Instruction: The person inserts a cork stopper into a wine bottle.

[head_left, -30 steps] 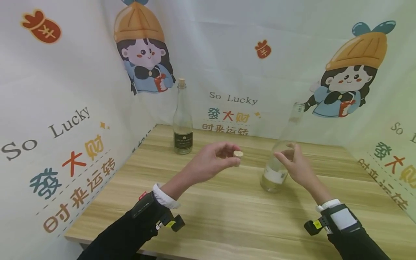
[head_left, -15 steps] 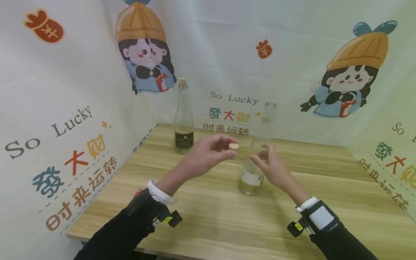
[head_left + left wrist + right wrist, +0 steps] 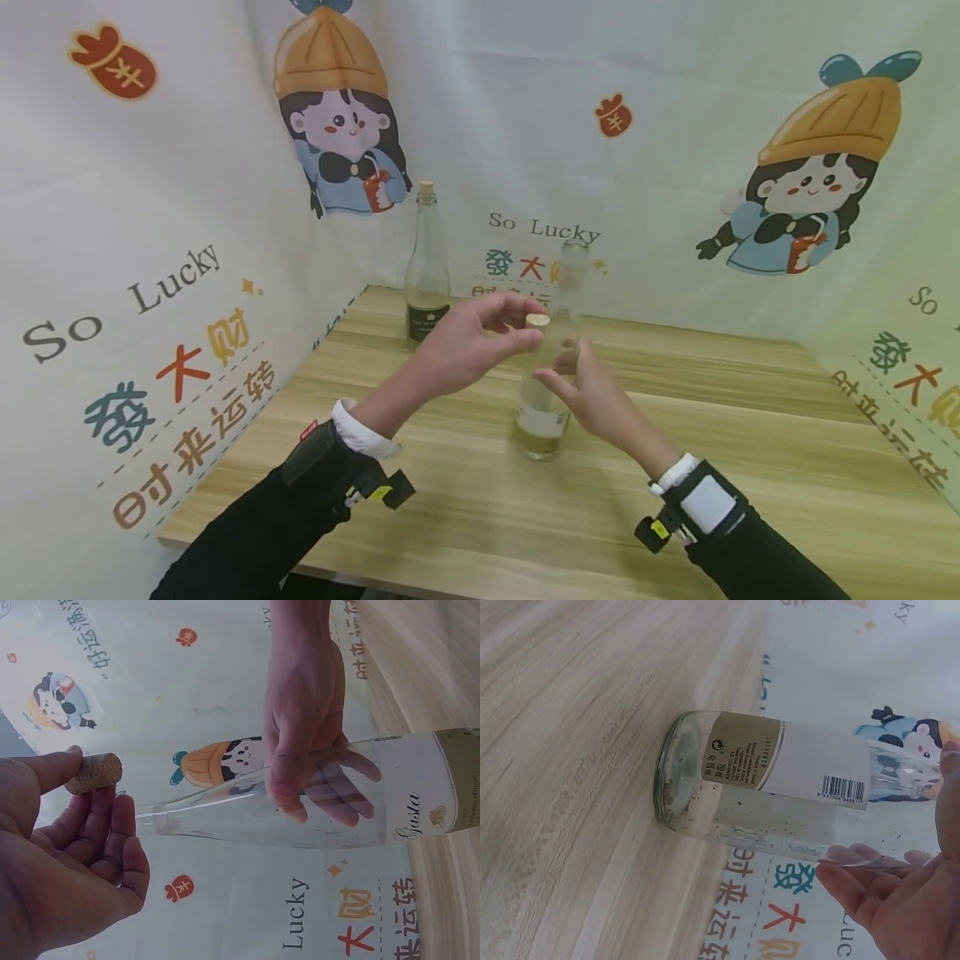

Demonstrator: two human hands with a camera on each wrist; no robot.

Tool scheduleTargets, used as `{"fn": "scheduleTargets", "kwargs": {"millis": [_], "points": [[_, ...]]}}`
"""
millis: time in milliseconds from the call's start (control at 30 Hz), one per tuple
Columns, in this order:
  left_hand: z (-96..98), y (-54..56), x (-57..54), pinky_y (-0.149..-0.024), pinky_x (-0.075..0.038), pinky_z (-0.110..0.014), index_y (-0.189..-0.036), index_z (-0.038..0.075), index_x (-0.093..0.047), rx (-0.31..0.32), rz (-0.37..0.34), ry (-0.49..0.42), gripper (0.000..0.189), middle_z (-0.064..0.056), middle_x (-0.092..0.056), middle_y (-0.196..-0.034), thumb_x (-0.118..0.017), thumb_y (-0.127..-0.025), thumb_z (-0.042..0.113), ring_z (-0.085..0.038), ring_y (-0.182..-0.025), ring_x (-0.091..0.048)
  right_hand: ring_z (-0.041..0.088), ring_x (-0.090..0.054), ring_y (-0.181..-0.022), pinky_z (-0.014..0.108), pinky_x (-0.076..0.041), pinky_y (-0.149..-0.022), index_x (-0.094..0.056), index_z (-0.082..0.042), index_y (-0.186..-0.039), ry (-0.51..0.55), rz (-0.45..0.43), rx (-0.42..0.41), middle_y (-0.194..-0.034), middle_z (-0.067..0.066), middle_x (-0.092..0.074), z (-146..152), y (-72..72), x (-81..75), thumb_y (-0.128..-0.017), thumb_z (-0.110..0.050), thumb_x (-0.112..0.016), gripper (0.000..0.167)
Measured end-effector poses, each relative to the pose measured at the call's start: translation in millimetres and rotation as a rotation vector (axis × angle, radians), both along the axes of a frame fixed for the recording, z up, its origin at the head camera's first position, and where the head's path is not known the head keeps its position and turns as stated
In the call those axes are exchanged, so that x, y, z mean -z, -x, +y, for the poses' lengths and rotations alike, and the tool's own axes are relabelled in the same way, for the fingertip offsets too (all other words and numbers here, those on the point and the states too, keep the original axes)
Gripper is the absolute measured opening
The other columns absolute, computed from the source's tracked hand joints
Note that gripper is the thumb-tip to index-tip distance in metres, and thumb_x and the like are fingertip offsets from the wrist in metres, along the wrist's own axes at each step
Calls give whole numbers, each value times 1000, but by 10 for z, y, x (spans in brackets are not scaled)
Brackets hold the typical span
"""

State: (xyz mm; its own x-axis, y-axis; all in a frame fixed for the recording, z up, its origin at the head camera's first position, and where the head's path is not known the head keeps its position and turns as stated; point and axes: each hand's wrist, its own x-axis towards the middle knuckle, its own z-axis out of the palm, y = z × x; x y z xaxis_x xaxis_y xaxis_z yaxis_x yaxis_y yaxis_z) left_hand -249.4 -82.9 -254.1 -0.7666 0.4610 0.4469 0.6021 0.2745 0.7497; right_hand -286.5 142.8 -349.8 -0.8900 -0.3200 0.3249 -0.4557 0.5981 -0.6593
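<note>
My left hand (image 3: 457, 346) pinches a cork (image 3: 97, 772) between thumb and fingers. In the left wrist view the cork is beside the open mouth of a clear glass bottle (image 3: 735, 802), with a small gap between them. My right hand (image 3: 600, 400) grips this bottle around its upper body; its fingers show through the glass in the left wrist view. The bottle carries a white and gold label (image 3: 817, 765) and leans slightly, its base close to the wooden table. In the head view the cork overlaps the bottle's body, below the mouth.
A second clear bottle (image 3: 427, 250) with a dark label stands at the back left of the table (image 3: 712, 433), a cork (image 3: 426, 188) in its mouth. My left hand partly covers it. A printed cloth (image 3: 480, 83) hangs behind and along both sides.
My right hand has brought the bottle leftward to my left hand. The left hand has shifted slightly left and up with the cork. The second bottle stays in place.
</note>
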Motion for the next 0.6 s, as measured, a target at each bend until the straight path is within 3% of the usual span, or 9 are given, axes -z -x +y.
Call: {"fn": "scheduleTargets", "kwargs": {"millis": [267,600], "points": [[2,-22,-230,-87,-54,-37,-126,9,-68,21,30,-19,29,-1,-70,-109,-72,-100,20,-18,-98,-64,38,-64,-117,52,-55,-97,-28,2,-148,34,25,-88,-125,25,-64,-67,3,6,-103,-35,-65,69],[18,3,-429,-81,-55,-34,-127,6,-68,22,101,-52,29,-3,-71,-106,-70,-100,16,-19,-94,-65,38,-62,-123,53,-53,-98,-33,1,-143,15,-19,-176,-130,24,-64,-105,1,-20,-105,-30,-63,57]]}}
